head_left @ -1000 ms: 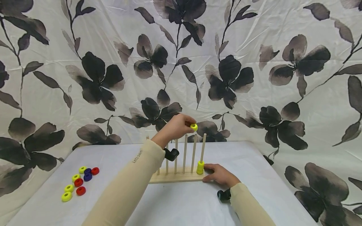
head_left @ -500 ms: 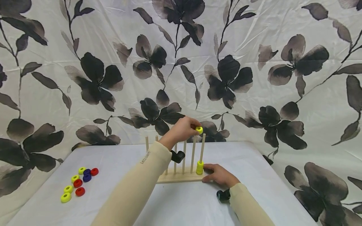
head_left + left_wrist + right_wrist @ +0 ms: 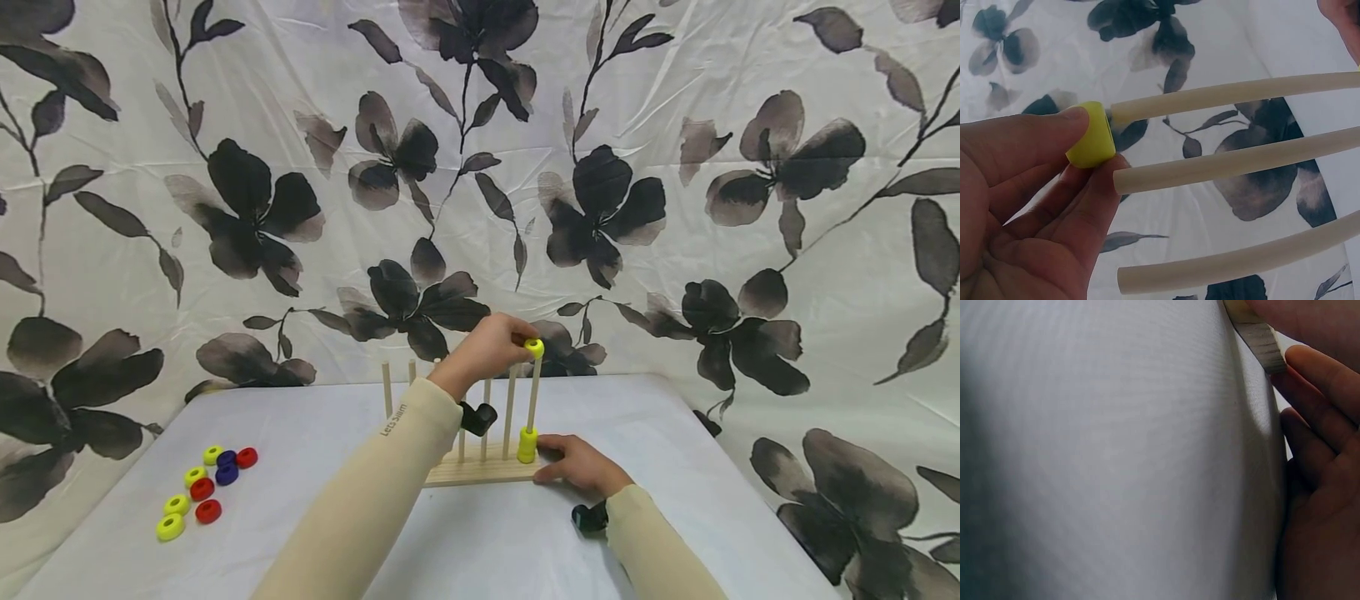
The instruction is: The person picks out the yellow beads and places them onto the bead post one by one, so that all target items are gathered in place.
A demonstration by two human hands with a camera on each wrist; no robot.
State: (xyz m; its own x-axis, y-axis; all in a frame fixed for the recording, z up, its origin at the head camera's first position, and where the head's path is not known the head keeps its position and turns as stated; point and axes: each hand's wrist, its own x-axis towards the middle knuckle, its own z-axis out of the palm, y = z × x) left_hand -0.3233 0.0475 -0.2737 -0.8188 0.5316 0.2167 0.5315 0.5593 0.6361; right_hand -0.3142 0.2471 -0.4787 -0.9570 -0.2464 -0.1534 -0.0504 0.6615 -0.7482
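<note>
"Biggest first. Go."
"Flowered cloth (image 3: 480, 200), white with dark grey blooms, across the whole back."
"Next?"
"White table (image 3: 525, 533) in front. Two cream sleeves on it: left sleeve (image 3: 352, 500), lettering near the cuff, and right sleeve (image 3: 660, 546), shorter in view."
"Rack?"
"Wooden base board (image 3: 480, 473), flat on the table, row of upright pegs, left part of it behind the person's arm."
"Hands, quick. Left?"
"Left hand (image 3: 483, 350) up at peg-top height, thumb and fingertips pinching."
"Right?"
"Right hand (image 3: 581, 467) low, holding the board's right end: thumb at the front edge, fingers at the far side. Wrist view shows the fingers slightly bent by the wood."
"Pegs?"
"Right-end peg (image 3: 534, 392) matters. Yellow stack (image 3: 527, 446) round its foot; can't tell the ring count."
"And the pinch?"
"Held yellow ring (image 3: 534, 348), right at that peg's tip. Threaded or not, can't tell."
"Leftovers?"
"Loose bunch on the table's left side: four yellow rings (image 3: 177, 504), three red rings (image 3: 201, 489), two blue rings (image 3: 227, 475). Yellows run down the left; blues sit near the far end, beside a red."
</note>
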